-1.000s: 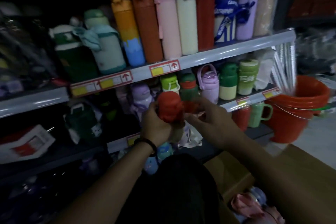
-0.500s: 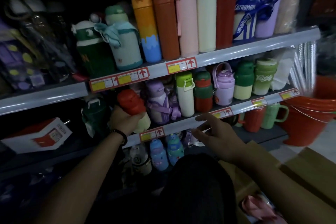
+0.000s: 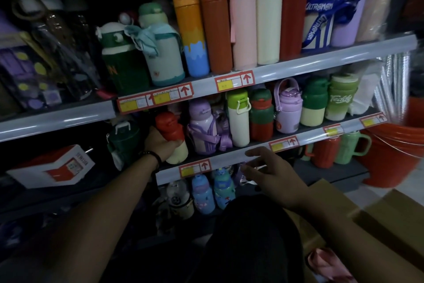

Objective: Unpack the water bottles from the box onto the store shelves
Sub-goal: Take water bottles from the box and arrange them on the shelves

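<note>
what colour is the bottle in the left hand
Red top over a cream lower body, gripped by the left hand; seen in the head view.

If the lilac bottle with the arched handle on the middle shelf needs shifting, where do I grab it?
Probably take the lilac bottle by its arched handle, coming from the front. The handle stands upright over the lid, while the red-and-green bottle and green-and-cream bottle crowd its sides.

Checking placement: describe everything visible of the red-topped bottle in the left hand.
The red-topped bottle has a bulky red cap over a cream body, plastic-looking, closed. It is nearly upright, top leaning left, at the left end of the middle shelf, beside a purple bottle. The left hand grips its body from the left; whether its base rests on the shelf is unclear.
</note>
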Tool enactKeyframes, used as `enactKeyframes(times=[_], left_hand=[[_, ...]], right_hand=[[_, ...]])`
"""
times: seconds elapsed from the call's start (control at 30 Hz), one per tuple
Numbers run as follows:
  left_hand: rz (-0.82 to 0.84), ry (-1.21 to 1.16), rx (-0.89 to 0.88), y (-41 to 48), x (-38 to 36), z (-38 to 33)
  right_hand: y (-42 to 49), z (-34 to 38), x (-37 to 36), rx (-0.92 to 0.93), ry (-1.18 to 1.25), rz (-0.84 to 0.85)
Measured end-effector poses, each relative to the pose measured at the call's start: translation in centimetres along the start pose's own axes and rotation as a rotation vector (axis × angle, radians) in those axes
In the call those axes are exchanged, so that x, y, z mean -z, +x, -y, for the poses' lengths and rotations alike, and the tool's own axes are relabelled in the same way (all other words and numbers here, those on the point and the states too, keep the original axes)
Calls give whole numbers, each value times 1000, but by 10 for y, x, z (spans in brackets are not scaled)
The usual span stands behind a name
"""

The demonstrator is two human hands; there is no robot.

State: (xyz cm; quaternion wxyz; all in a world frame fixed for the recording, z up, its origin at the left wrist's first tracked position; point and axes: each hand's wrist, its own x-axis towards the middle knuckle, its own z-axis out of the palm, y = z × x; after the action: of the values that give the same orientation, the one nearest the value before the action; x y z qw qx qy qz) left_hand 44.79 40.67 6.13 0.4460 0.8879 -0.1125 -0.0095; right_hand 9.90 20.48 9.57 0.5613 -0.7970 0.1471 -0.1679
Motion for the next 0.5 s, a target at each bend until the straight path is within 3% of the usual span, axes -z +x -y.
enactKeyframes(times=[0.5], left_hand=[[108,-39,-27,24,-29,-6]], right_hand=[[4,-18,-5,-12,-63,24]])
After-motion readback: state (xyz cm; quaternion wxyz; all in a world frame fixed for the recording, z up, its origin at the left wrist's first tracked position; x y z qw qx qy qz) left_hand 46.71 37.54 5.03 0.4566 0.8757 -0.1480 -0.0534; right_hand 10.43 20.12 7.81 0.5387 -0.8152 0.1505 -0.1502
